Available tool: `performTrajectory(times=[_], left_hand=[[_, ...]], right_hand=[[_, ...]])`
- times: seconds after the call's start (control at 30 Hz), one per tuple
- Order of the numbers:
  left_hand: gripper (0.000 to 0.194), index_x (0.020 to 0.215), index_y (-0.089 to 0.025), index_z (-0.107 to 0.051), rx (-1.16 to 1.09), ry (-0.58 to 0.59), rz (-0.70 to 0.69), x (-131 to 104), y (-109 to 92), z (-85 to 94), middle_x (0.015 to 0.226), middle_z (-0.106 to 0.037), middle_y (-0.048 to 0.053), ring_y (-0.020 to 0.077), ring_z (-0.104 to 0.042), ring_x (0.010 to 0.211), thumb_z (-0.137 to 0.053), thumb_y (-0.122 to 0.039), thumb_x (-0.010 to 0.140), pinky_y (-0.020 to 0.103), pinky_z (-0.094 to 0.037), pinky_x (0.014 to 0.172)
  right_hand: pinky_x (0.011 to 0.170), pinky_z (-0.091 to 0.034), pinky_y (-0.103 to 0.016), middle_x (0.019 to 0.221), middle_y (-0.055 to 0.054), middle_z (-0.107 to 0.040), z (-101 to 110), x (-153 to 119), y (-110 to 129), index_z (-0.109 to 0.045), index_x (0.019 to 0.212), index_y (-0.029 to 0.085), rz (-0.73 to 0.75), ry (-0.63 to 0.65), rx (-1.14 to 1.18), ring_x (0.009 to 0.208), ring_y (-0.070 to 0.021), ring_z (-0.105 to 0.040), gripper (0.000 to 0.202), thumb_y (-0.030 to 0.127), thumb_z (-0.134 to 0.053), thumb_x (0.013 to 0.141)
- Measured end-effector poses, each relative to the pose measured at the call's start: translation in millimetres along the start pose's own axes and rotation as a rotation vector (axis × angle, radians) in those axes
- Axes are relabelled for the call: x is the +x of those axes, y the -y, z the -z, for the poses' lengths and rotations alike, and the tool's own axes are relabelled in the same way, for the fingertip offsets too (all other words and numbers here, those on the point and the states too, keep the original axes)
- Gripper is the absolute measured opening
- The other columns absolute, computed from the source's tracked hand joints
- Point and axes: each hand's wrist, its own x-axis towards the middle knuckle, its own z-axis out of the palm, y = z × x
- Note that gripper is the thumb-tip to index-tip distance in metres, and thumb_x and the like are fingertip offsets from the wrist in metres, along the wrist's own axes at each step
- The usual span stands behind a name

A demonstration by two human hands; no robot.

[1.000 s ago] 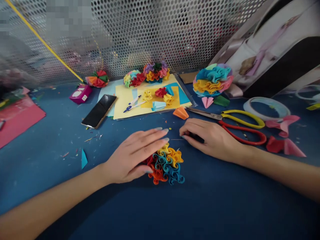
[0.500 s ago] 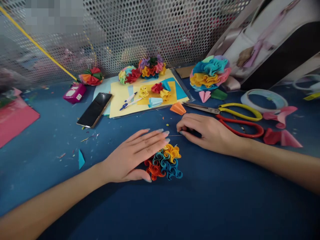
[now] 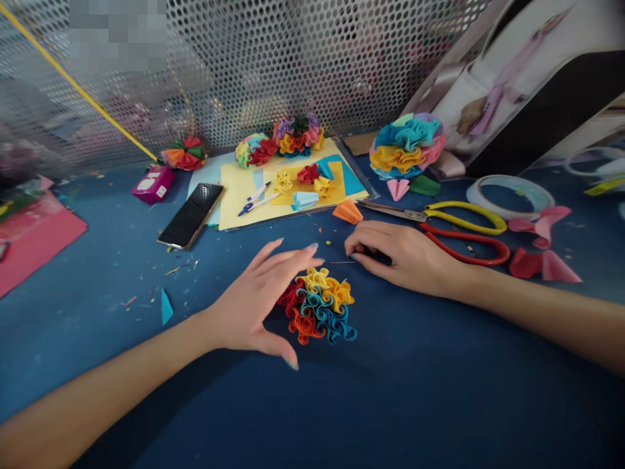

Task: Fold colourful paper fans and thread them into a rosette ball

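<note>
A cluster of curled paper flowers (image 3: 319,306) in red, yellow, teal, blue and orange lies on the blue table. My left hand (image 3: 258,303) is open at its left side, thumb apart from the fingers. The fingers reach over the cluster's far left edge; whether they touch it I cannot tell. Beyond the cluster on the right, my right hand (image 3: 400,257) rests with thumb and fingertips pinched together. From that pinch a thin, straight strand (image 3: 339,262), a needle or thread, runs left towards my left fingertips. An orange folded paper piece (image 3: 347,212) lies just past my right hand.
Scissors (image 3: 439,215) and a tape roll (image 3: 510,195) lie to the right, beside pink paper pieces (image 3: 547,225). Farther back are a phone (image 3: 190,215), a purple box (image 3: 152,184), yellow sheets (image 3: 239,212) and a multicoloured paper ball (image 3: 407,146). A perforated metal panel (image 3: 293,58) stands behind.
My left hand has lifted and opened off the paper cluster, baring its red and yellow parts, and its thumb has spread away. My right hand keeps its pinch in nearly the same spot.
</note>
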Motion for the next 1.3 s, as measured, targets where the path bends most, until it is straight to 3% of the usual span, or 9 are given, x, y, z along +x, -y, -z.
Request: performTrajectory(times=[0.1,0.2,0.3,0.4,0.7,0.87,1.03,1.23,1.3], left_hand=[[0.124,0.165,-0.022,-0.018,0.039,-0.003,-0.064,1,-4,-0.6,0.153,-0.056,0.020,0.0407,-0.052,0.144,-0.067,-0.088,0.072,0.065,-0.009,0.130],[0.119,0.164,-0.022,-0.019,0.006,0.051,-0.043,1,-8,0.6,0.152,-0.057,0.020,0.0400,-0.051,0.145,-0.080,-0.071,0.075,0.062,-0.016,0.130],[0.105,0.163,-0.023,-0.023,-0.027,0.136,0.022,1,-12,2.5,0.152,-0.057,0.020,0.0385,-0.047,0.148,-0.082,-0.053,0.082,0.057,-0.027,0.129],[0.095,0.162,-0.023,-0.026,-0.031,0.157,0.058,0,-13,3.6,0.150,-0.058,0.018,0.0378,-0.047,0.147,-0.079,-0.046,0.087,0.056,-0.033,0.126],[0.118,0.167,-0.033,0.001,-0.065,0.001,-0.116,-2,0,-2.8,0.144,-0.059,0.017,0.0356,-0.056,0.134,-0.081,-0.052,0.085,0.061,-0.036,0.121],[0.115,0.167,-0.033,0.000,-0.131,0.005,-0.089,-4,2,-3.3,0.147,-0.057,0.017,0.0349,-0.054,0.135,-0.080,-0.048,0.086,0.059,-0.038,0.119],[0.101,0.164,-0.029,-0.024,-0.146,0.094,0.010,-2,0,1.1,0.145,-0.060,0.016,0.0345,-0.057,0.130,-0.082,-0.049,0.084,0.055,-0.036,0.120],[0.111,0.167,-0.030,-0.009,-0.120,0.057,-0.024,-1,0,1.6,0.143,-0.063,0.014,0.0327,-0.055,0.130,-0.082,-0.048,0.085,0.055,-0.033,0.120],[0.109,0.166,-0.029,-0.015,-0.115,0.072,-0.009,0,-1,1.8,0.142,-0.064,0.014,0.0330,-0.055,0.130,-0.083,-0.048,0.083,0.055,-0.032,0.121]], right_hand=[[0.074,-0.051,-0.032,0.095,-0.005,-0.069,0,0,0,-0.059,0.099,0.023,0.002,0.006,0.007,0.085,-0.0195,-0.066,0.012,0.016,-0.049,0.099],[0.073,-0.051,-0.031,0.096,-0.005,-0.070,-1,0,-2,-0.059,0.099,0.023,0.008,0.003,0.007,0.085,-0.0191,-0.066,0.012,0.016,-0.049,0.100],[0.073,-0.050,-0.031,0.098,-0.006,-0.070,-1,-1,-2,-0.060,0.100,0.022,0.008,0.005,0.003,0.085,-0.0189,-0.066,0.012,0.017,-0.048,0.100],[0.073,-0.050,-0.031,0.098,-0.006,-0.070,0,0,-2,-0.060,0.100,0.022,0.008,0.012,0.001,0.087,-0.0191,-0.067,0.012,0.017,-0.048,0.100],[0.072,-0.050,-0.030,0.096,-0.006,-0.070,1,2,-2,-0.059,0.099,0.023,0.010,0.017,0.008,0.085,-0.0197,-0.068,0.013,0.016,-0.048,0.099],[0.072,-0.050,-0.030,0.096,-0.005,-0.069,1,2,-3,-0.059,0.099,0.023,-0.001,0.019,0.010,0.085,-0.0190,-0.067,0.012,0.016,-0.049,0.099],[0.072,-0.049,-0.030,0.095,-0.005,-0.069,0,2,-3,-0.059,0.099,0.023,0.003,0.024,0.016,0.083,-0.0188,-0.066,0.012,0.016,-0.048,0.099],[0.072,-0.049,-0.030,0.093,-0.004,-0.069,0,2,-4,-0.059,0.098,0.023,0.008,0.014,0.023,0.083,-0.0190,-0.066,0.011,0.016,-0.049,0.099],[0.071,-0.049,-0.030,0.093,-0.005,-0.069,0,2,-4,-0.059,0.098,0.023,0.009,0.013,0.022,0.083,-0.0190,-0.066,0.012,0.016,-0.049,0.099]])
